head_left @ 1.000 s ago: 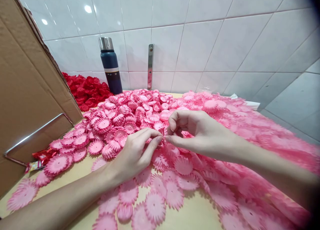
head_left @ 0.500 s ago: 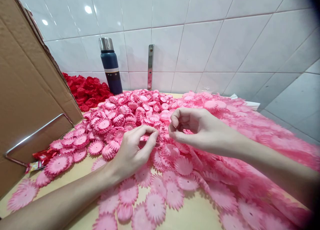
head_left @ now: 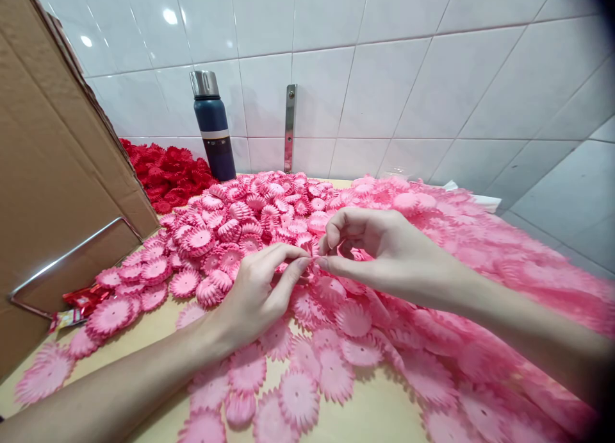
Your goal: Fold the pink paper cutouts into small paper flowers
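My left hand [head_left: 259,292] is closed in a pinch, thumb against the forefinger, above the middle of the pink fabric-like flower petal discs [head_left: 199,239]. My right hand [head_left: 377,247] comes in from the right, its thumb and forefinger also pinched, with the other fingers curled. The two sets of fingertips almost meet. Whatever lies between them is too small and too blended with the pink behind to make out. The discs have notched edges, and several show a small centre hole, like the flat pink disc [head_left: 298,398] below my hands.
A cardboard box [head_left: 62,186] with a bent metal rod [head_left: 72,254] stands at the left, a red wrapper [head_left: 84,297] by it. Behind are red petal discs [head_left: 166,174], a blue bottle [head_left: 214,135] and a metal bracket [head_left: 289,125] against the tiled wall [head_left: 398,84]. Paler pink discs [head_left: 485,289] cover the right.
My right hand has moved slightly left and its fingertips have come up to those of my left hand. My left hand has shifted only a little to the right.
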A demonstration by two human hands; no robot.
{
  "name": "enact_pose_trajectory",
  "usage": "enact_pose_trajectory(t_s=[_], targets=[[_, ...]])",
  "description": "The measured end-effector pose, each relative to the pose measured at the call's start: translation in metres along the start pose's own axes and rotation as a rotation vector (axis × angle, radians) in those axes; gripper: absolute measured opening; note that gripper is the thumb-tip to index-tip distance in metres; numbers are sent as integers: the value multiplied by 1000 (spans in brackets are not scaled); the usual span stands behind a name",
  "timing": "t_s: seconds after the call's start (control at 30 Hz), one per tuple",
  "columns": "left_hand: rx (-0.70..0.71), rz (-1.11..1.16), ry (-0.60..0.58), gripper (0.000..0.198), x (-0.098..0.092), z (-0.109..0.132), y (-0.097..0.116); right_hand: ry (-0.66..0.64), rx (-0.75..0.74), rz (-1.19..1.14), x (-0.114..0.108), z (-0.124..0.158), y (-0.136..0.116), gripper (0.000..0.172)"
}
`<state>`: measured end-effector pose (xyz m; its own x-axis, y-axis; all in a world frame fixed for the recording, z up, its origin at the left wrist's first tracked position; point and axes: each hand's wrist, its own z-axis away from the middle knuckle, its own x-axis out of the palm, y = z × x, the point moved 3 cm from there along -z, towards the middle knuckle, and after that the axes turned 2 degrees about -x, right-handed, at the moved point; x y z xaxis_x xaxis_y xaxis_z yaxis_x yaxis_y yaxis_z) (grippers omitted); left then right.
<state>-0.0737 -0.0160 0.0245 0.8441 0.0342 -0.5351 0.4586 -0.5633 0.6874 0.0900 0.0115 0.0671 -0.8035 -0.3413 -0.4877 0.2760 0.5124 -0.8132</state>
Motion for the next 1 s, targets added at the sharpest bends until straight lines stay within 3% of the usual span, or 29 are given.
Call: enact_pose_trajectory(t_s=[1.0], targets=[[46,-54,-24,12,0,-1,3,-53,34,27,1,0,-2,12]])
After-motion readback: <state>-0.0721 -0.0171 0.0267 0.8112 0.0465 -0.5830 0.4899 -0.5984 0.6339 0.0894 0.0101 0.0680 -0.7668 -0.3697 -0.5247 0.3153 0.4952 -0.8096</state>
